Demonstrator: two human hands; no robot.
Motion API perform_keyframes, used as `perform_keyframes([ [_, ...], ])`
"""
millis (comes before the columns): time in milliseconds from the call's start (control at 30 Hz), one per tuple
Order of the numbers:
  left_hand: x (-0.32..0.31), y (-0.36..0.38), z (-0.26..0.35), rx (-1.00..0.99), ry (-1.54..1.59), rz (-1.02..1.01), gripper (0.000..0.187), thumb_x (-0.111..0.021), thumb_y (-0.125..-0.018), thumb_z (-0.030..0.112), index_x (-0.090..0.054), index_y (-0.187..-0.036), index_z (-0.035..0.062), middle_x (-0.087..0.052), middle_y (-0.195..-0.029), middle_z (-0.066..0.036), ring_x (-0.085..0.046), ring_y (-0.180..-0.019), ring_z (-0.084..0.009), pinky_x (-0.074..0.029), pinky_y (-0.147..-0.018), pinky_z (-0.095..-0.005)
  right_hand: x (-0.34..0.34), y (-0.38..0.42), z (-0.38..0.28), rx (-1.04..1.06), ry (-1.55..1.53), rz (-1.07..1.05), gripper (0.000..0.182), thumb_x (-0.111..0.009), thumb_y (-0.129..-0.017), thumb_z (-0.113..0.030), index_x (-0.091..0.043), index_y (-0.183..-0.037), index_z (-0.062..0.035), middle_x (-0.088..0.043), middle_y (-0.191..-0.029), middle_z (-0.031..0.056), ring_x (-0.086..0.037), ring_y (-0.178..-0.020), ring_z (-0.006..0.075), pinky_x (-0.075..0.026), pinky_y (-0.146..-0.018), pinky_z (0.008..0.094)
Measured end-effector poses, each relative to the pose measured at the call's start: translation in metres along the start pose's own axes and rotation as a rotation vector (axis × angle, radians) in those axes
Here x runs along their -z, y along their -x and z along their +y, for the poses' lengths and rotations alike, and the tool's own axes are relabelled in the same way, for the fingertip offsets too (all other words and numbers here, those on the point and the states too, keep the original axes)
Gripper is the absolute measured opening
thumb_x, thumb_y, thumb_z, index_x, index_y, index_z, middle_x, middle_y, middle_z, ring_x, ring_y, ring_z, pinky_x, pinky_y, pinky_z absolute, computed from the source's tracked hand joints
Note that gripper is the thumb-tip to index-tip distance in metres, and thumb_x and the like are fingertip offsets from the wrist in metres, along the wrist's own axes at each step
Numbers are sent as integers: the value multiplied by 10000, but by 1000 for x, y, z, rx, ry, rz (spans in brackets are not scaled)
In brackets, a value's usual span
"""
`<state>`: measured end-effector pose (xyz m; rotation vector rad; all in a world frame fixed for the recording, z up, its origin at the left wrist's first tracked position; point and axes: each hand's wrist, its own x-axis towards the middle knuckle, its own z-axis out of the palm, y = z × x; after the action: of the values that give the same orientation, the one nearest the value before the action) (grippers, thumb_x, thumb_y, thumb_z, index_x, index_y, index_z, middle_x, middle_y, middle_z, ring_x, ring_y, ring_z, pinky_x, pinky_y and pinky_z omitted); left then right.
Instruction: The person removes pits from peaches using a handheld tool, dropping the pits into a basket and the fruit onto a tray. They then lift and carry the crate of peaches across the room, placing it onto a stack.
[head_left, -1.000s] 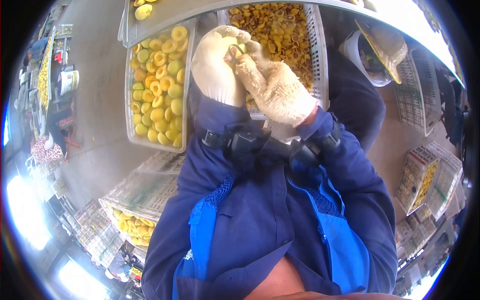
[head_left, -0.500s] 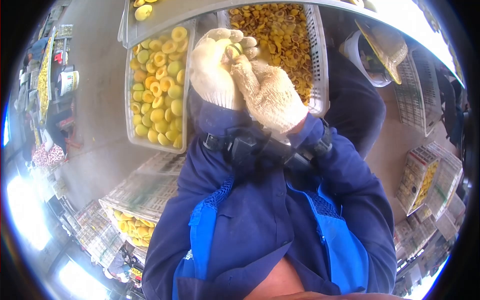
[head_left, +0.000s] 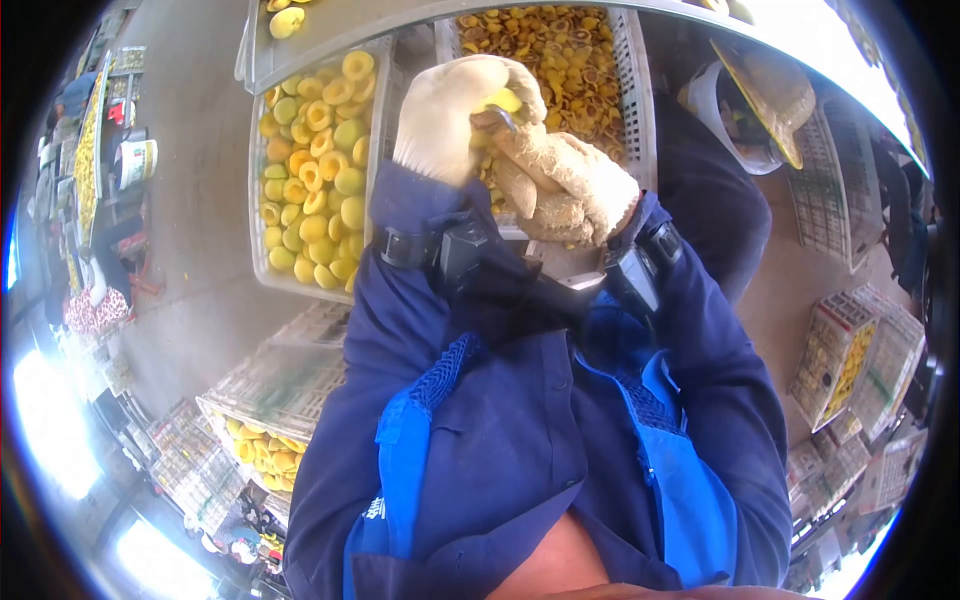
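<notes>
In a pale knit glove, my left hand (head_left: pixel 445 120) is closed around a yellow peach (head_left: pixel 502 100), most of which the fingers cover. My right hand (head_left: pixel 575 185), in a stained, rougher glove, is curled around a small curved metal blade (head_left: pixel 499 117) whose tip touches the fruit; the handle is hidden in the fist. Both hands meet in front of my chest, over the near left part of a crate of peach pits and scraps (head_left: pixel 560 60). Left of them stands a crate full of halved peaches (head_left: pixel 320 175), some with the hollow facing up.
A metal table edge (head_left: pixel 400 32) crosses above the crates, with a peach half (head_left: pixel 287 22) on it. To the right are a white bucket (head_left: pixel 715 115), a straw hat (head_left: pixel 775 95) and stacked crates (head_left: pixel 840 350). Another crate (head_left: pixel 290 370) stands at lower left.
Both hands have shifted slightly right. The left fingers have curled further over the peach, the right hand has turned, and the metal blade now shows at the fruit.
</notes>
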<state>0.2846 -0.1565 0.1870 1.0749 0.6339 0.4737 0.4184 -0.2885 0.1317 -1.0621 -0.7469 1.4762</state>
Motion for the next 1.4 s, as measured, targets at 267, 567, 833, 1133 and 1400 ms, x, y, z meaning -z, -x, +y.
perform_keyframes([
  [267, -14, -6, -26, -240, 66, 193, 382, -493, -1047, 303, -714, -983, -2, -740, -910, -122, -701, -786, -207, -572, -694, -300, 2, 6, 0, -373, -526, -52, 395, -662, -1072, -436, -728, -1042, -48, -675, -788, 40, -590, -626, 128, -433, -548, 288],
  [567, -4, -12, -22, -94, 688, 245, 486, -438, -991, 381, -695, -1022, -31, -722, -936, -215, -697, -829, -409, -572, -779, -507, -11, 12, -54, -206, -73, -74, 454, -657, -1099, -447, -747, -971, -20, -597, -650, -13, -513, -551, 73, -407, -520, 270],
  [833, -19, 3, -16, -136, 435, 358, 443, -450, -1007, 335, -679, -1031, -43, -722, -889, -212, -709, -773, -338, -603, -742, -435, -15, -2, -32, 195, 565, 36, 461, -641, -1099, -443, -779, -1011, -12, -699, -701, 92, -657, -626, 203, -523, -618, 385],
  [1133, -11, -8, -35, -253, 163, 289, 357, -501, -1030, 246, -723, -989, -31, -752, -908, -151, -728, -782, -303, -606, -715, -381, -13, 7, -58, 74, 962, 76, 389, -652, -1071, -399, -783, -1099, -34, -756, -905, 235, -742, -841, 422, -572, -732, 494],
  [1400, 0, -34, -45, -367, -697, 380, 168, -690, -925, 149, -762, -1010, 23, -775, -987, -177, -745, -878, -371, -610, -834, -434, 43, 24, -29, 57, 1268, 215, 375, -519, -1144, -299, -728, -1136, 13, -679, -825, 235, -668, -717, 413, -518, -692, 478],
])
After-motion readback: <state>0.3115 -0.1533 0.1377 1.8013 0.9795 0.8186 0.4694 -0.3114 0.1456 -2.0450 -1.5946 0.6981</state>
